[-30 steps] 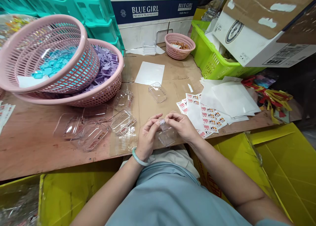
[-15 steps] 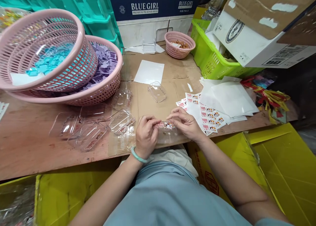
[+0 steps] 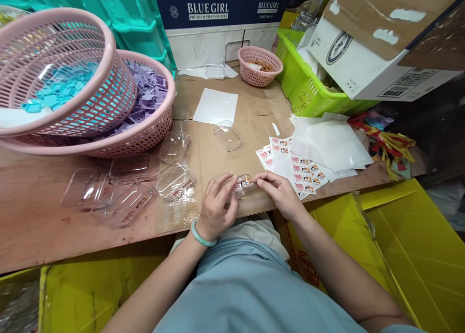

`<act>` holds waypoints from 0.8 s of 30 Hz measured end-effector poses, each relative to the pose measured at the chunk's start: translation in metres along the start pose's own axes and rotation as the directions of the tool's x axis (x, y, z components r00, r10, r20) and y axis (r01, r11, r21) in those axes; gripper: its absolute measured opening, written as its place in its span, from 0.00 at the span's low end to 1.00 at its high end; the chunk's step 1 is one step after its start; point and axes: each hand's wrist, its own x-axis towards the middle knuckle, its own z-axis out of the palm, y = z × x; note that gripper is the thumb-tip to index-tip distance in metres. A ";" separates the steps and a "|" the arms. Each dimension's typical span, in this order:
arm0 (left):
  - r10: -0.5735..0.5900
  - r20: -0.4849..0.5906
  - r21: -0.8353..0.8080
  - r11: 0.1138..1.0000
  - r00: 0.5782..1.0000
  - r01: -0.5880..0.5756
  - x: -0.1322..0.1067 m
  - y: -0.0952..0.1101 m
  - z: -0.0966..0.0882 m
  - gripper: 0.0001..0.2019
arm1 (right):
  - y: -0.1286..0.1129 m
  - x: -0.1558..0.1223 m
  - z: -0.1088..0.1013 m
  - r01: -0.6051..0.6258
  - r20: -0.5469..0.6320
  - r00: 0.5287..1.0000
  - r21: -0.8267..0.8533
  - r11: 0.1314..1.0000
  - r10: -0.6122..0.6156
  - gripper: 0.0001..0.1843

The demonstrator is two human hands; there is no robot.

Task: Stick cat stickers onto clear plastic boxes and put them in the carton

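My left hand (image 3: 220,204), with a green bangle at the wrist, is closed round the left end of a small clear plastic case (image 3: 240,191) above the front of the cardboard. Across the case runs a sticker (image 3: 246,181) with an orange, black and white cat; its left part is hidden by my left fingers. The thumb and forefinger of my right hand (image 3: 279,191) pinch at the sticker's right end. Several clear cases (image 3: 127,204) lie to the left, some bearing stickers. Right of my hands are sticker sheets (image 3: 303,170) with cats and pink print.
Another clear case (image 3: 227,135) and a white sheet (image 3: 215,105) lie farther back. Stacked pink baskets (image 3: 154,124) with blue and purple pieces stand left. Behind are a small pink basket (image 3: 259,76), a green crate (image 3: 308,93) and a tilted carton (image 3: 363,61). Backing papers (image 3: 332,141) lie right.
My left fingers have shifted over the sticker's left part, covering the pink print. The case has turned slightly, and my right hand stays at its right end. The view has shifted a little.
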 end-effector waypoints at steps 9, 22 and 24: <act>-0.271 0.021 -0.167 0.948 0.962 0.271 -0.006 0.012 -0.010 0.13 | -0.001 -0.014 0.029 0.459 -0.009 0.826 -0.569 0.682 -0.563 0.04; -0.365 0.172 -0.338 0.851 0.915 0.403 -0.008 0.008 -0.022 0.10 | 0.014 -0.024 0.030 0.708 0.239 0.601 -0.603 0.368 -0.763 0.22; -0.360 0.169 -0.333 0.855 0.917 0.397 -0.009 0.007 -0.022 0.10 | 0.008 -0.026 0.032 0.675 0.174 0.657 -0.570 0.469 -0.733 0.20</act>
